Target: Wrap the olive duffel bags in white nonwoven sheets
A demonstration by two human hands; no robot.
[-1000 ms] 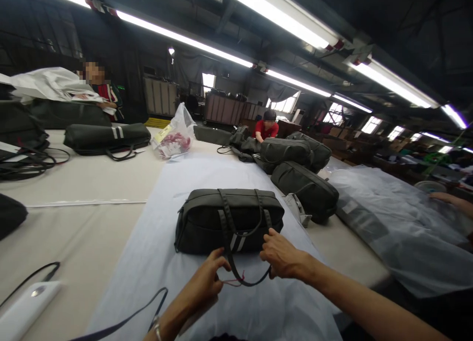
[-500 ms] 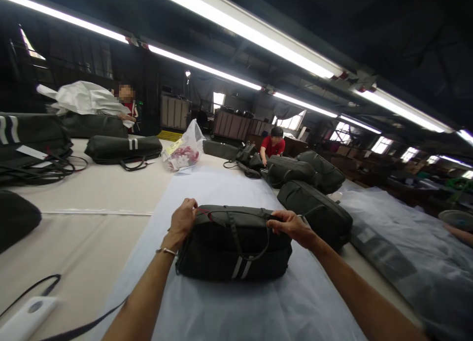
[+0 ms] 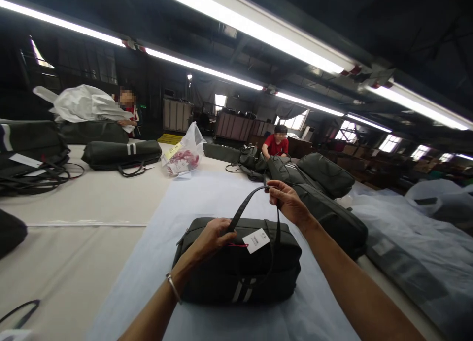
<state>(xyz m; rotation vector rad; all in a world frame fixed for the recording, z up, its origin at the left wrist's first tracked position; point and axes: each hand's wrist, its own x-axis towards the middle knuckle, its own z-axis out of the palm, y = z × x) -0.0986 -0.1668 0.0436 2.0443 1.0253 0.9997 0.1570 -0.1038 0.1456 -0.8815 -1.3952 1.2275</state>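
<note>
A dark duffel bag [image 3: 207,277] with two pale stripes on its front lies on a whitish sheet [image 3: 192,193] before me. One carry handle [image 3: 246,203] arches above it. My right hand [image 3: 290,201] pinches the top of that handle, up and right of the bag. Lower down, my left hand [image 3: 214,237] is closed around the handle's left side, near the bag's top. A white hang tag [image 3: 256,241] on a red cord dangles from beside my left fingers, in front of the bag.
More dark bags [image 3: 328,218] are heaped at the right, beside translucent plastic sheeting [image 3: 406,232]. Others [image 3: 125,153] lie on the left of the table [image 3: 92,198]. A clear plastic bag [image 3: 183,156] with red contents stands ahead. Two people work across the table.
My right hand has risen, pulling the handle up into an arch. My left hand has moved right, from the bag's corner onto the handle. The white tag has come into view.
</note>
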